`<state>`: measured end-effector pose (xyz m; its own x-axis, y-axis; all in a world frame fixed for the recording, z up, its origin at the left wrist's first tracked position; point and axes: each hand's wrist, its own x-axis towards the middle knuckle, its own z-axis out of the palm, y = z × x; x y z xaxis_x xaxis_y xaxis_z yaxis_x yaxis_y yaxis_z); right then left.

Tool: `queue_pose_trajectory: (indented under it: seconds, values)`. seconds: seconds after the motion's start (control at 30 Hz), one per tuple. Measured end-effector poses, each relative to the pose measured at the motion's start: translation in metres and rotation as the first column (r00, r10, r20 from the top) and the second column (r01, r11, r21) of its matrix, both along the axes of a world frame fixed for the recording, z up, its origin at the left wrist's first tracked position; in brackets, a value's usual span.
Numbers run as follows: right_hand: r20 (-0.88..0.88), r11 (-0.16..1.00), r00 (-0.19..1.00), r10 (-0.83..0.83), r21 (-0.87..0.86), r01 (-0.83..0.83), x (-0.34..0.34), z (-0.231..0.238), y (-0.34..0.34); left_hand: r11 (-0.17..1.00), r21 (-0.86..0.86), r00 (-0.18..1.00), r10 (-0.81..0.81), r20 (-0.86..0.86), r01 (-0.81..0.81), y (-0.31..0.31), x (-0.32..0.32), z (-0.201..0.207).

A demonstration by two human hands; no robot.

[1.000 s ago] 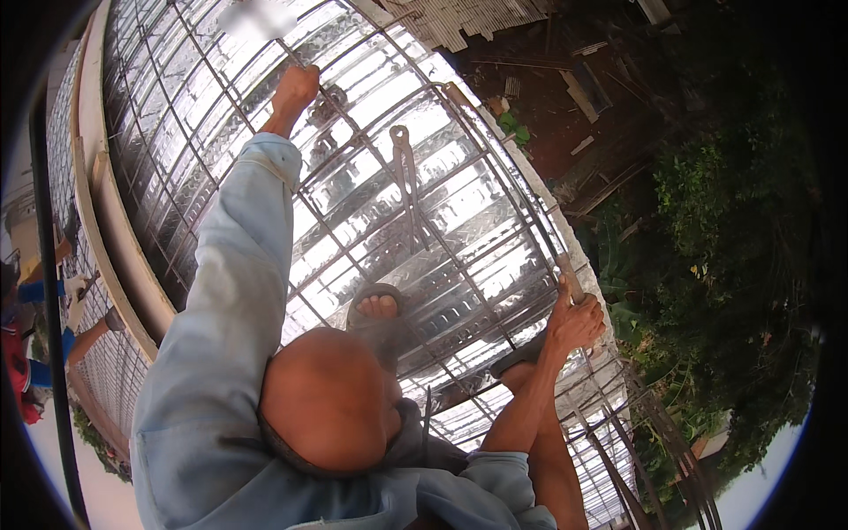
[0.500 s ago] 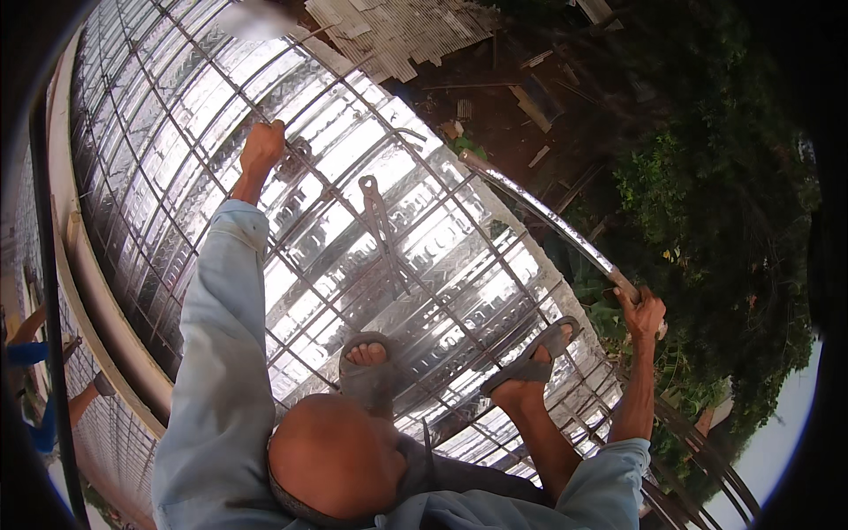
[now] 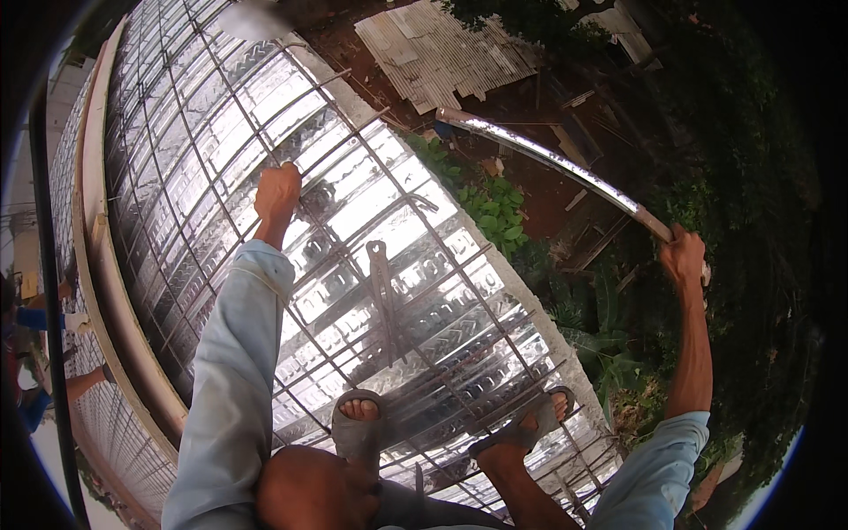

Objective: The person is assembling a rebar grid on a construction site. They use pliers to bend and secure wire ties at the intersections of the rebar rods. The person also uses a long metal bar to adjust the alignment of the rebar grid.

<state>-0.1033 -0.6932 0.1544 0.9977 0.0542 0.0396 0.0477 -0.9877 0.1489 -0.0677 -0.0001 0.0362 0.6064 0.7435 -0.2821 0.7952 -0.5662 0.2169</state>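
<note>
My left hand (image 3: pixel 278 193) is closed around a bar of the rebar mesh (image 3: pixel 219 265), which lies over shiny corrugated metal decking (image 3: pixel 349 159). My right hand (image 3: pixel 684 256) grips the near end of a long metal pipe (image 3: pixel 552 161), silver along its middle and rusty brown at both ends. The pipe slants up and to the left past the slab edge, its far end clear of the mesh. A pair of end-cutting pincers (image 3: pixel 382 296) with long handles lies on the mesh between my hands. A short bar (image 3: pixel 422 201) with a bent end sticks out near the edge.
My sandalled feet (image 3: pixel 358 433) stand on the mesh. The concrete edge (image 3: pixel 495 252) drops off at the right towards plants (image 3: pixel 495 212), scrap boards and a corrugated roof (image 3: pixel 433 49) below. A wooden form board (image 3: pixel 110 291) runs along the left; beyond it another person's gloved hand (image 3: pixel 78 322) shows.
My right hand has moved outward to the right with the pipe, whose far end is now farther from the bent bar. My left hand still grips the mesh. The view has shifted.
</note>
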Motion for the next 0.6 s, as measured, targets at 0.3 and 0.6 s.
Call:
queue_pose_trajectory:
  seconds: [0.3,0.6]
  values:
    - [-0.089,0.947,0.951,0.295,-0.108,-0.304,0.175,-0.005,0.044,0.999,-0.007,0.999,-0.040,-0.006,0.040,-0.007,-0.006,0.010]
    - [-0.084,0.885,0.890,0.449,-0.098,-0.455,0.246,-0.006,0.073,1.000,0.013,1.000,0.002,-0.022,-0.002,-0.011,-0.006,0.012]
